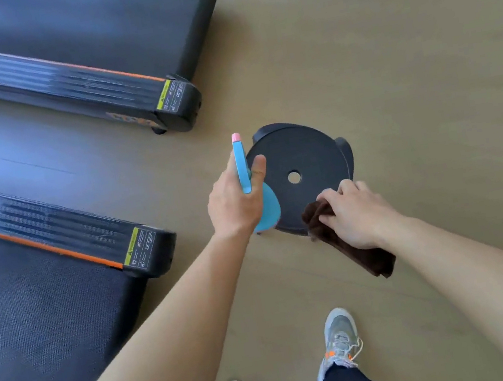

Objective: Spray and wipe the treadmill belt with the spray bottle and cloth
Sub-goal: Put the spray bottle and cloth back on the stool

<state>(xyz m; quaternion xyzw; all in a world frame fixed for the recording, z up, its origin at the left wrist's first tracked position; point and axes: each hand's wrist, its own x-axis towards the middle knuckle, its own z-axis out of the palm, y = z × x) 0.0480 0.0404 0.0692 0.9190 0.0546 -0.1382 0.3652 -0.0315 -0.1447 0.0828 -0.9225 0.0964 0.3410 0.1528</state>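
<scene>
My left hand [235, 199] grips a light-blue spray bottle [266, 207] with a pink nozzle tip, held over the left edge of a round black stool. My right hand [355, 211] holds a dark brown cloth [350, 243] at the stool's near right edge; the cloth hangs down below my wrist. The near treadmill's black belt [39, 325] lies at the lower left, bordered by an orange-striped side rail [85, 238].
A round black stool [301, 155] with a centre hole stands on the wooden floor between my hands. A second treadmill [105, 41] lies at the upper left. My two grey shoes [340, 341] are at the bottom. Bare wood floor extends to the right.
</scene>
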